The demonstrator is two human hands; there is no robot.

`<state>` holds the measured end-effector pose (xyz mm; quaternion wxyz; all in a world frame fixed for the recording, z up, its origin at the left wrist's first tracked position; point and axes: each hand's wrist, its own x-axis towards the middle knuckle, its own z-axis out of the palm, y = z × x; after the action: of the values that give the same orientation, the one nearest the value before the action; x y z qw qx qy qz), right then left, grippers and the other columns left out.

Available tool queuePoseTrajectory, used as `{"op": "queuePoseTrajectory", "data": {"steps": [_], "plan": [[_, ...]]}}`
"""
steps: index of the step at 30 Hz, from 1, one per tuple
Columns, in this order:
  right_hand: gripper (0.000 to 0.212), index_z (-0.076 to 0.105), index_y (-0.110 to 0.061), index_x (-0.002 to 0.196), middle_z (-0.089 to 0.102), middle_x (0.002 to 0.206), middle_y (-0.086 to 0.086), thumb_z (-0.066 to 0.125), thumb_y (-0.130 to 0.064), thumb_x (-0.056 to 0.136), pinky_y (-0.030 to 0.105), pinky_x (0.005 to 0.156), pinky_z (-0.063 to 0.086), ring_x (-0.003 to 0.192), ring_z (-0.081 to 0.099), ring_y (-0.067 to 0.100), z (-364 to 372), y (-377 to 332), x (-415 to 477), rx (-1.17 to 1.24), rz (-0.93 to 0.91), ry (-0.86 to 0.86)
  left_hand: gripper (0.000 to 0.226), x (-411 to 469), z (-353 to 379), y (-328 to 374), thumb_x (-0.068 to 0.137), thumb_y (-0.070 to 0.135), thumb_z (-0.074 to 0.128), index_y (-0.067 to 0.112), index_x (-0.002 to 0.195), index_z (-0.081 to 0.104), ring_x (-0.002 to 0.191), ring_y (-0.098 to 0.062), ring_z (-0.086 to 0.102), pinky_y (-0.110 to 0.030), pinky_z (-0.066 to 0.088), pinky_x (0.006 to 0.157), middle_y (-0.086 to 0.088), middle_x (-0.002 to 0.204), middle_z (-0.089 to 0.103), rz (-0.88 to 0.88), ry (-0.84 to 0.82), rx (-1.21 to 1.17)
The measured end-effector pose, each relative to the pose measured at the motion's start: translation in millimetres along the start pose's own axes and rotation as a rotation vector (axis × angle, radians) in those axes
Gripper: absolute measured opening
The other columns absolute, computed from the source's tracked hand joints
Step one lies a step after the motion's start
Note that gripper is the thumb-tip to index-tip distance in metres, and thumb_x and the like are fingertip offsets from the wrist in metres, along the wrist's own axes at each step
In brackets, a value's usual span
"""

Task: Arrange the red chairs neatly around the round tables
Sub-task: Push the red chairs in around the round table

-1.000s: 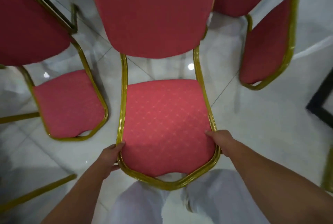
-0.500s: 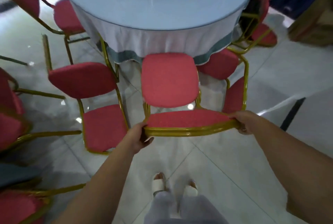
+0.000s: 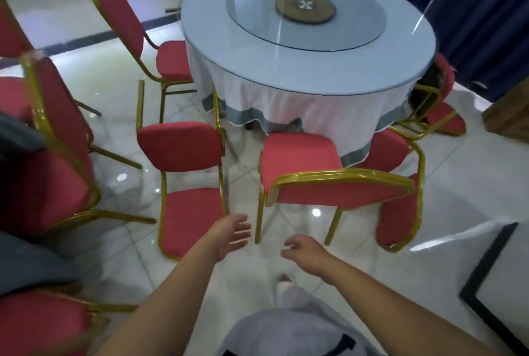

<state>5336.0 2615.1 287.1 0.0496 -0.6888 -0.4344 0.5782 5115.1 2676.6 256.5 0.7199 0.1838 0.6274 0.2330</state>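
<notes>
Red, gold-framed chairs loose about one round table (image 3: pixel 309 49).

Just beyond our left hand (image 3: pixel 229 237) and right hand (image 3: pixel 303 249) we note the nearest chair (image 3: pixel 340 195) upright on its legs, touching neither hand, seat front toward us, back pad close to the white, grey-banded table skirt. Ahead-left of the left hand a second chair (image 3: pixel 191 218) stands the same way, well short of the table. Right of the right hand a third chair (image 3: pixel 400 212) sits askew; we cannot read its pose. Far beyond the left hand a tall-backed chair (image 3: pixel 120 12) has its seat tucked under the table edge. More chairs crowd (image 3: pixel 57 155) far left of the left hand.
</notes>
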Motion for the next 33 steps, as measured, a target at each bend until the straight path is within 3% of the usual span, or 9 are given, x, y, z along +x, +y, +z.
{"op": "queuePoseTrajectory", "data": {"steps": [2, 11, 15, 18, 22, 26, 29, 31, 33], "plan": [[0.033, 0.061, -0.023, 0.119, 0.062, 0.118, 0.0, 0.067, -0.036, 0.089, 0.015, 0.065, 0.043, 0.088, 0.058, 0.003, 20.5, -31.0, 16.1, -0.037, -0.04, -0.063, 0.019, -0.8, -32.3, -15.4, 0.093, 0.024, 0.063, 0.009, 0.106, 0.064, 0.083, -0.021, 0.066, -0.034, 0.055, 0.068, -0.008, 0.095, 0.068, -0.036, 0.104, -0.036], [0.006, 0.065, -0.021, 0.093, 0.064, 0.089, -0.003, 0.063, -0.024, 0.089, 0.03, 0.069, 0.048, 0.082, 0.059, 0.014, 71.5, -122.3, 118.5, -0.081, 0.013, -0.206, 0.023, -3.6, -166.3, -44.0, 0.094, 0.022, 0.062, 0.006, 0.111, 0.064, 0.092, -0.026, 0.066, -0.036, 0.054, 0.075, -0.012, 0.106, 0.068, -0.173, 0.415, -0.279], [0.006, 0.061, -0.023, 0.085, 0.063, 0.093, -0.001, 0.062, -0.026, 0.091, 0.041, 0.085, 0.054, 0.094, 0.063, 0.021, 86.3, -145.3, 179.7, -0.033, 0.147, -0.22, 0.024, -1.3, -200.3, -32.9, 0.098, 0.023, 0.055, 0.008, 0.115, 0.06, 0.103, -0.03, 0.065, -0.036, 0.053, 0.08, -0.014, 0.112, 0.068, -0.22, 0.499, -0.232], [0.011, 0.06, -0.019, 0.086, 0.061, 0.091, 0.004, 0.065, -0.028, 0.089, 0.053, 0.096, 0.049, 0.088, 0.063, 0.028, 97.4, -151.0, 231.5, -0.054, 0.242, -0.215, 0.014, 18.6, -225.1, -25.2, 0.095, 0.02, 0.061, 0.013, 0.106, 0.065, 0.09, -0.024, 0.065, -0.037, 0.054, 0.083, -0.008, 0.102, 0.069, -0.28, 0.541, -0.197], [0.028, 0.062, -0.016, 0.098, 0.061, 0.094, 0.005, 0.067, -0.04, 0.086, 0.044, 0.083, 0.053, 0.086, 0.058, 0.025, 115.4, -141.1, 305.8, -0.137, 0.296, -0.186, 0.005, 86.4, -265.3, -28.0, 0.092, 0.014, 0.062, 0.017, 0.092, 0.066, 0.081, -0.022, 0.063, -0.035, 0.053, 0.077, -0.007, 0.09, 0.067, -0.329, 0.58, -0.183], [0.021, 0.059, -0.021, 0.086, 0.061, 0.089, 0.006, 0.07, -0.039, 0.085, 0.034, 0.07, 0.046, 0.076, 0.055, 0.022, 145.7, -118.2, 385.5, -0.143, 0.329, -0.116, 0.008, 181.6, -308.5, -59.5, 0.094, 0.015, 0.059, 0.018, 0.097, 0.066, 0.076, -0.017, 0.062, -0.029, 0.049, 0.066, -0.003, 0.084, 0.067, -0.361, 0.651, -0.147], [0.029, 0.06, -0.008, 0.106, 0.06, 0.103, 0.014, 0.066, -0.031, 0.09, 0.034, 0.074, 0.044, 0.086, 0.057, 0.026, 175.7, -87.0, 452.6, -0.219, 0.351, -0.098, 0.015, 262.4, -343.3, -96.2, 0.094, 0.014, 0.061, 0.01, 0.107, 0.066, 0.078, -0.022, 0.061, -0.036, 0.055, 0.073, -0.006, 0.092, 0.064, -0.427, 0.608, -0.113], [0.054, 0.052, -0.007, 0.131, 0.058, 0.123, 0.014, 0.07, -0.035, 0.088, 0.035, 0.084, 0.046, 0.106, 0.058, 0.03, 198.7, -64.5, 492.6, -0.244, 0.354, -0.074, 0.03, 317.5, -368.0, -119.5, 0.093, 0.017, 0.062, 0.009, 0.122, 0.061, 0.09, -0.025, 0.058, -0.043, 0.057, 0.08, -0.009, 0.108, 0.058, -0.456, 0.527, -0.069], [0.076, 0.041, -0.008, 0.144, 0.053, 0.134, 0.014, 0.074, -0.04, 0.084, 0.035, 0.087, 0.047, 0.112, 0.056, 0.028, 223.3, -41.8, 534.7, -0.185, 0.386, -0.045, 0.05, 372.6, -392.1, -140.3, 0.092, 0.027, 0.067, 0.014, 0.137, 0.049, 0.099, -0.024, 0.058, -0.037, 0.053, 0.074, -0.009, 0.121, 0.057, -0.473, 0.515, 0.0]]}}
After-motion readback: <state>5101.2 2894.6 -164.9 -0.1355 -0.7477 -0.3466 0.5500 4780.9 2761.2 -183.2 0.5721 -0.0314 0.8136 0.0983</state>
